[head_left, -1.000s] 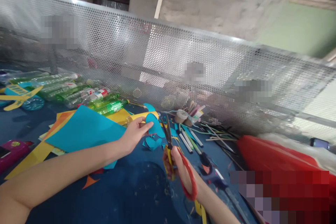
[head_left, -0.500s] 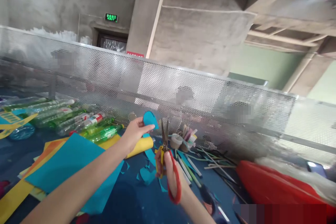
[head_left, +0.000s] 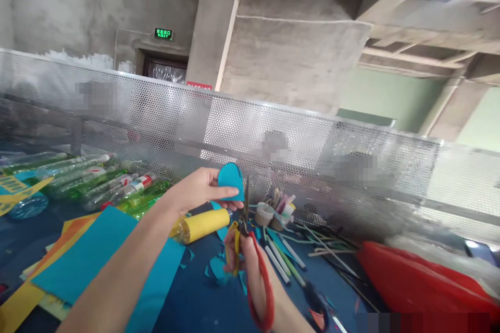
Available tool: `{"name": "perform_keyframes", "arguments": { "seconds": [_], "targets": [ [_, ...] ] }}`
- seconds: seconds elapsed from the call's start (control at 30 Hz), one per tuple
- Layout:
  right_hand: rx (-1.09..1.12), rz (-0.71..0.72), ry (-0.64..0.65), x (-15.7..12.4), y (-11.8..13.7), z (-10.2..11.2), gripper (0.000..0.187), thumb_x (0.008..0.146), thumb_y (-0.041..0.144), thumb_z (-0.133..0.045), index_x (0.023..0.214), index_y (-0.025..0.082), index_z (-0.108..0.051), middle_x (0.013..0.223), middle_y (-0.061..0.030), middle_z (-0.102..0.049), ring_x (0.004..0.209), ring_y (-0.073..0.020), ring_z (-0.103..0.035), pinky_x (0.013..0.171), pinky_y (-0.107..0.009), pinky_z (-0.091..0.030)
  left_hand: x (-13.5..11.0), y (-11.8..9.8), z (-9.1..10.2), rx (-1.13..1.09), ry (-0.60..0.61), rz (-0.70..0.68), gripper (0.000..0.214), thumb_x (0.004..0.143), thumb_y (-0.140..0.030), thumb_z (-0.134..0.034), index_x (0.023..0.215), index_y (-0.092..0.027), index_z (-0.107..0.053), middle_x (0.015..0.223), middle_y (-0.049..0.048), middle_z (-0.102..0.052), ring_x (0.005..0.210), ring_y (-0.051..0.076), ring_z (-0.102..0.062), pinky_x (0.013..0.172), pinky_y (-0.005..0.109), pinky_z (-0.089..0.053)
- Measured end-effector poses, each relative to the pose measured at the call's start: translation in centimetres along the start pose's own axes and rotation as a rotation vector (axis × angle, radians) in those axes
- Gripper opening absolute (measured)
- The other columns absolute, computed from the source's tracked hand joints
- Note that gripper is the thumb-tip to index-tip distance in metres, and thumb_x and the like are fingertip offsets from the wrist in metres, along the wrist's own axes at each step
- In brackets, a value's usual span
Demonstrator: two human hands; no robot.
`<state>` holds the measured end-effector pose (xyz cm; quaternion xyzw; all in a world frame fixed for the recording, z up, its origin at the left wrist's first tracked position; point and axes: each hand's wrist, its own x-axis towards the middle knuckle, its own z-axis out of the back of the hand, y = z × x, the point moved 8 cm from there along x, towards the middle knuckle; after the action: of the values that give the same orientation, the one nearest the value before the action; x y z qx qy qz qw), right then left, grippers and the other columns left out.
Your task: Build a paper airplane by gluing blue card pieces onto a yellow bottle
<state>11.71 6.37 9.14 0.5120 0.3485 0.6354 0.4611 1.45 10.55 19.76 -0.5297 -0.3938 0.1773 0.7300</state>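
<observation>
Between thumb and fingers, my left hand (head_left: 203,188) pinches a blue paper cutout (head_left: 229,177) with a rounded top, raised above the table. My right hand (head_left: 244,260) grips scissors (head_left: 245,213) with one red and one yellow handle; their blades point up, close beside the paper's right edge. Whether the blades touch the paper I cannot tell. Below my left hand lies a bottle wrapped in yellow paper (head_left: 207,225). Blue paper scraps (head_left: 217,268) are on the dark blue table beneath the scissors.
Blue sheets (head_left: 86,260) overlap orange and yellow ones at left. Several plastic bottles (head_left: 89,179) lie behind them. Cups of markers (head_left: 275,210), thin sticks (head_left: 283,252) and a red bag (head_left: 422,281) are to the right. A perforated metal screen (head_left: 242,125) runs along the back.
My left hand has turned the blue cutout more upright and moved it slightly right. The scissors' blades have closed together from a spread position, and their handles sit a little lower.
</observation>
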Motion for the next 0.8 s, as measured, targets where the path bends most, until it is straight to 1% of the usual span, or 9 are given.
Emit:
{"name": "perform_keyframes", "arguments": {
  "seconds": [0.1, 0.17, 0.23, 0.37, 0.4, 0.47, 0.6, 0.7, 0.8],
  "targets": [
    [0.072, 0.045, -0.002, 1.0, 1.7, -0.3, 0.053, 0.082, 0.065, -0.027, 0.083, 0.021, -0.056, 0.060, 0.0009, -0.045, 0.056, -0.0155, -0.048, 0.053, -0.028, -0.047, 0.5, -1.1, 0.9, -0.006, -0.122, -0.099, 0.015, 0.070, -0.033, -0.064, 0.070, -0.018, -0.065, 0.071, 0.0073, -0.070, 0.065, 0.019, -0.064, 0.061, 0.030, -0.047],
    [0.068, 0.056, 0.011, 1.4, 2.4, -0.5, 0.054, 0.082, 0.065, -0.027, 0.085, 0.020, -0.056, 0.060, 0.0011, -0.044, 0.057, -0.0150, -0.048, 0.055, -0.028, -0.048, 0.6, -1.3, 1.4, 0.036, -0.209, -0.155, 0.016, 0.071, -0.034, -0.063, 0.067, -0.018, -0.063, 0.065, 0.0067, -0.068, 0.059, 0.017, -0.061, 0.057, 0.028, -0.046],
    [0.040, 0.052, 0.024, 1.5, 2.7, -0.5, 0.055, 0.082, 0.065, -0.026, 0.087, 0.020, -0.057, 0.061, 0.0011, -0.044, 0.059, -0.0145, -0.048, 0.060, -0.029, -0.050, 0.5, -1.2, 1.5, 0.112, -0.247, -0.177, 0.017, 0.072, -0.033, -0.061, 0.065, -0.018, -0.062, 0.061, 0.0061, -0.065, 0.056, 0.015, -0.058, 0.055, 0.028, -0.045],
    [-0.029, 0.056, 0.038, 0.8, 2.4, -0.2, 0.055, 0.082, 0.064, -0.028, 0.093, 0.020, -0.058, 0.071, -0.0033, -0.052, 0.066, -0.0170, -0.052, 0.064, -0.031, -0.050, -0.2, -1.5, 0.7, 0.179, -0.170, -0.183, 0.018, 0.075, -0.032, -0.058, 0.065, -0.018, -0.062, 0.060, 0.0056, -0.063, 0.057, 0.016, -0.057, 0.058, 0.029, -0.045],
    [-0.051, 0.061, 0.046, 0.6, 2.4, -0.1, 0.055, 0.082, 0.065, -0.029, 0.094, 0.020, -0.058, 0.076, -0.0051, -0.054, 0.068, -0.0181, -0.053, 0.064, -0.032, -0.050, -0.5, -1.7, 0.7, 0.185, -0.165, -0.184, 0.018, 0.075, -0.032, -0.058, 0.065, -0.018, -0.062, 0.061, 0.0054, -0.064, 0.057, 0.016, -0.057, 0.058, 0.029, -0.045],
    [-0.098, 0.061, 0.057, 0.1, 2.4, 0.1, 0.056, 0.080, 0.066, -0.029, 0.096, 0.021, -0.058, 0.082, -0.0072, -0.057, 0.071, -0.0199, -0.055, 0.064, -0.033, -0.051, -1.0, -2.3, 1.0, 0.202, -0.199, -0.183, 0.018, 0.075, -0.033, -0.058, 0.065, -0.018, -0.062, 0.061, 0.0050, -0.064, 0.057, 0.015, -0.058, 0.058, 0.028, -0.045],
    [-0.166, 0.015, 0.068, -0.4, 2.9, 0.5, 0.059, 0.079, 0.069, -0.028, 0.094, 0.021, -0.058, 0.082, -0.0074, -0.058, 0.076, -0.0219, -0.057, 0.066, -0.034, -0.051, -1.5, -2.7, 1.6, 0.262, -0.240, -0.181, 0.020, 0.075, -0.034, -0.058, 0.063, -0.018, -0.062, 0.063, 0.0051, -0.066, 0.058, 0.015, -0.059, 0.056, 0.027, -0.044],
    [-0.200, 0.020, 0.076, -0.5, 3.5, 0.5, 0.061, 0.078, 0.071, -0.027, 0.092, 0.020, -0.058, 0.083, -0.0079, -0.058, 0.074, -0.0215, -0.057, 0.064, -0.033, -0.050, -1.4, -2.3, 1.5, 0.287, -0.229, -0.148, 0.019, 0.074, -0.034, -0.059, 0.065, -0.018, -0.064, 0.064, 0.0059, -0.067, 0.059, 0.016, -0.060, 0.055, 0.028, -0.045],
    [-0.234, 0.049, 0.084, -0.6, 3.9, 0.3, 0.062, 0.079, 0.070, -0.024, 0.091, 0.020, -0.057, 0.083, -0.0079, -0.059, 0.069, -0.0196, -0.056, 0.060, -0.031, -0.048, -1.2, -2.0, 1.0, 0.253, -0.194, -0.134, 0.015, 0.073, -0.030, -0.060, 0.066, -0.018, -0.065, 0.063, 0.0058, -0.068, 0.058, 0.016, -0.061, 0.057, 0.029, -0.046]
  ]
}}
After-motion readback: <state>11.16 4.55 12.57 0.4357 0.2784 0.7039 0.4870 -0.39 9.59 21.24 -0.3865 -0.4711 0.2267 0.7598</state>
